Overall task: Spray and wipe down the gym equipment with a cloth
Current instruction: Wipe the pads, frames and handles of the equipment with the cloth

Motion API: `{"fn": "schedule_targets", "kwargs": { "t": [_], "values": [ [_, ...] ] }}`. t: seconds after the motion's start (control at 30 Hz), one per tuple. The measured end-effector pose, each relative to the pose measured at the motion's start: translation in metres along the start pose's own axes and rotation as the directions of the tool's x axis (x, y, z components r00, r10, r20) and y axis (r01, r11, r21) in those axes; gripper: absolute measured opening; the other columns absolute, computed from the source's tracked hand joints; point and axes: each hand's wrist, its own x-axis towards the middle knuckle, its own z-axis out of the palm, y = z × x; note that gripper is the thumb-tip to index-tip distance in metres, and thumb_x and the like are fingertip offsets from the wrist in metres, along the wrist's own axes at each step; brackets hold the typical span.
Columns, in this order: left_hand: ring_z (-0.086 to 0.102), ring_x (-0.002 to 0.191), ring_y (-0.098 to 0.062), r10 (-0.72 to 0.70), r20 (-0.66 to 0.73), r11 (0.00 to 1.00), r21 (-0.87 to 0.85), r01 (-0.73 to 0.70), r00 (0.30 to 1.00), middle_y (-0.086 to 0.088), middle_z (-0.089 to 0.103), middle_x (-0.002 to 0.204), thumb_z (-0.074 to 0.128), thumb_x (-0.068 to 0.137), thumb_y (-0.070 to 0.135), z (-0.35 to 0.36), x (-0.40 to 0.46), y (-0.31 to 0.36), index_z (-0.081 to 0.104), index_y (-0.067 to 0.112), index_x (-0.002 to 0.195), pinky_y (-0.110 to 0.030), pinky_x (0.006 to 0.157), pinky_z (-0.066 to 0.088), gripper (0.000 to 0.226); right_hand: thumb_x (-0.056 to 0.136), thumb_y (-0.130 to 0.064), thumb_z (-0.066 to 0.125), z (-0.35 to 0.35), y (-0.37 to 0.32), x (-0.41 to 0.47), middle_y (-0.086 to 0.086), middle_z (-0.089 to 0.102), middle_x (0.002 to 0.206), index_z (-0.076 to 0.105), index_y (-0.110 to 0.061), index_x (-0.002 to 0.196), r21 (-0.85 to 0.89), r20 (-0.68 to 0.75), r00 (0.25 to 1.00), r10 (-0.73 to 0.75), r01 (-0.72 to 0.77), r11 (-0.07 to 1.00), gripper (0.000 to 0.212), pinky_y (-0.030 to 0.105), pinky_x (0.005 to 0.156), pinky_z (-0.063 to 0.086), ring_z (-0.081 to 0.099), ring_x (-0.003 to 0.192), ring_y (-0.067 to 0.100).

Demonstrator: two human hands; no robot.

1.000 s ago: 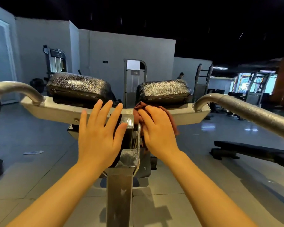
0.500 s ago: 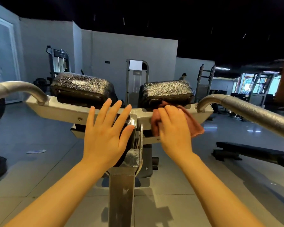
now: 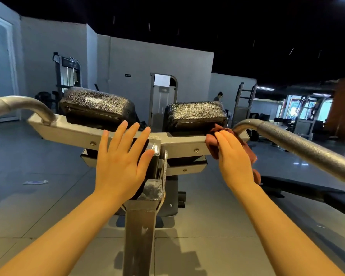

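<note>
A person's right hand [image 3: 234,156] is pressing a reddish-brown cloth [image 3: 212,145] against the right end of a gym machine's grey metal crossbar [image 3: 179,143], just below the right black pad [image 3: 195,114] and beside the root of the right curved handle [image 3: 299,144]. The fingers are lying mostly straight over the cloth, which is bunching out past the fingertips and trailing down beneath the palm toward the wrist. The left hand [image 3: 120,162] is resting flat, fingers spread and straight, holding nothing, over the centre of the machine where the crossbar is meeting the upright steel post [image 3: 141,226]; its fingertips are reaching the crossbar's near edge below the left black pad [image 3: 98,105]. The two hands are sitting well apart, the post and a crossbar bolt [image 3: 196,150] lying between them. The left curved handle [image 3: 22,105] is sweeping off toward the frame's left edge. Beyond the machine, a scrap of paper [image 3: 35,182] is lying on the grey tiled floor [image 3: 207,226], a black bench [image 3: 299,188] is standing to the right, and another person [image 3: 218,96] is standing far off near the grey wall.
</note>
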Motion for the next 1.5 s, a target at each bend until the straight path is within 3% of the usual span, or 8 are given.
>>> {"fn": "schedule_targets", "kwargs": {
  "t": [0.13, 0.27, 0.4, 0.7, 0.83, 0.97, 1.17, 1.5],
  "values": [
    [0.034, 0.14, -0.032, -0.01, -0.006, 1.0, -0.014, 0.01, 1.0, -0.011, 0.048, 0.145, 0.017, 0.103, 0.051, 0.0, -0.002, 0.001, 0.05, 0.016, 0.14, -0.059, 0.112, 0.023, 0.061, 0.096, -0.005, 0.052, 0.005, -0.028, 0.0, 0.016, 0.063, 0.113, 0.062, 0.0, 0.113, 0.18, -0.045, 0.99, 0.133, -0.123, 0.976, 0.021, 0.03, 0.098, 0.042, 0.056, 0.11, 0.028],
    [0.033, 0.14, -0.031, -0.019, -0.017, 1.0, -0.02, 0.019, 1.0, -0.01, 0.049, 0.144, 0.018, 0.103, 0.05, 0.0, -0.001, 0.001, 0.05, 0.017, 0.14, -0.058, 0.112, 0.024, 0.059, 0.096, -0.02, 0.04, 0.017, -0.069, 0.008, 0.01, 0.065, 0.104, 0.066, -0.005, 0.103, 0.218, -0.078, 0.997, -0.008, 0.025, 0.976, 0.031, 0.027, 0.092, 0.037, 0.053, 0.101, 0.02],
    [0.034, 0.14, -0.031, -0.015, -0.007, 1.0, -0.011, 0.015, 1.0, -0.01, 0.049, 0.144, 0.019, 0.102, 0.05, -0.001, 0.0, -0.001, 0.05, 0.018, 0.14, -0.057, 0.112, 0.023, 0.059, 0.095, -0.024, 0.04, 0.018, -0.088, 0.016, 0.009, 0.065, 0.117, 0.065, -0.005, 0.115, 0.255, 0.081, 0.983, -0.164, 0.139, 0.957, 0.037, 0.019, 0.098, 0.031, 0.054, 0.11, 0.019],
    [0.029, 0.142, -0.027, 0.01, 0.036, 0.999, -0.053, -0.008, 0.999, -0.009, 0.046, 0.147, 0.022, 0.101, 0.05, -0.007, 0.001, 0.003, 0.051, 0.019, 0.139, -0.057, 0.115, 0.013, 0.056, 0.102, -0.015, 0.044, -0.039, -0.077, 0.009, -0.017, 0.059, 0.117, 0.063, -0.024, 0.123, 0.515, 0.174, 0.983, 0.057, -0.14, 0.845, 0.029, -0.003, 0.083, 0.033, 0.048, 0.098, -0.018],
    [0.045, 0.126, -0.013, -0.016, -0.065, 0.912, -0.411, -0.012, 0.998, 0.002, 0.057, 0.13, 0.046, 0.093, 0.043, -0.04, 0.014, 0.034, 0.059, 0.021, 0.126, -0.042, 0.109, 0.033, 0.042, 0.101, -0.015, 0.047, -0.065, -0.088, 0.01, -0.015, 0.056, 0.109, 0.057, -0.036, 0.118, 0.569, 0.145, 0.989, 0.009, -0.091, 0.817, 0.029, -0.001, 0.085, 0.031, 0.044, 0.102, -0.019],
    [0.058, 0.103, 0.002, -0.068, 0.107, 0.671, -0.731, 0.125, 0.992, 0.017, 0.064, 0.104, 0.066, 0.09, 0.028, -0.075, 0.019, 0.066, 0.062, 0.029, 0.106, -0.012, 0.088, 0.044, 0.016, 0.098, -0.014, 0.055, -0.083, -0.107, 0.002, -0.014, 0.06, 0.106, 0.058, -0.034, 0.116, 0.671, 0.127, 0.991, 0.036, -0.113, 0.733, 0.027, 0.004, 0.082, 0.04, 0.052, 0.099, -0.011],
    [0.063, 0.093, 0.002, -0.217, 0.183, 0.561, -0.78, 0.276, 0.959, 0.015, 0.067, 0.094, 0.076, 0.081, 0.021, -0.098, 0.014, 0.07, 0.063, 0.026, 0.095, -0.013, 0.082, 0.05, 0.02, 0.092, -0.007, 0.063, -0.095, -0.129, -0.011, -0.018, 0.061, 0.077, 0.051, -0.021, 0.088, 0.795, 0.15, 0.979, 0.14, -0.204, 0.571, 0.019, 0.022, 0.062, 0.05, 0.059, 0.071, 0.002],
    [0.063, 0.094, -0.005, -0.194, 0.305, 0.658, -0.664, 0.354, 0.932, 0.013, 0.066, 0.091, 0.073, 0.085, 0.022, -0.113, 0.001, 0.066, 0.069, 0.023, 0.082, -0.015, 0.08, 0.049, 0.004, 0.087, -0.021, 0.07, -0.107, -0.137, -0.026, -0.003, 0.073, 0.094, 0.068, -0.018, 0.097, 0.799, 0.376, 0.922, 0.09, -0.371, 0.474, 0.011, 0.028, 0.08, 0.057, 0.069, 0.09, 0.011]
  ]
}}
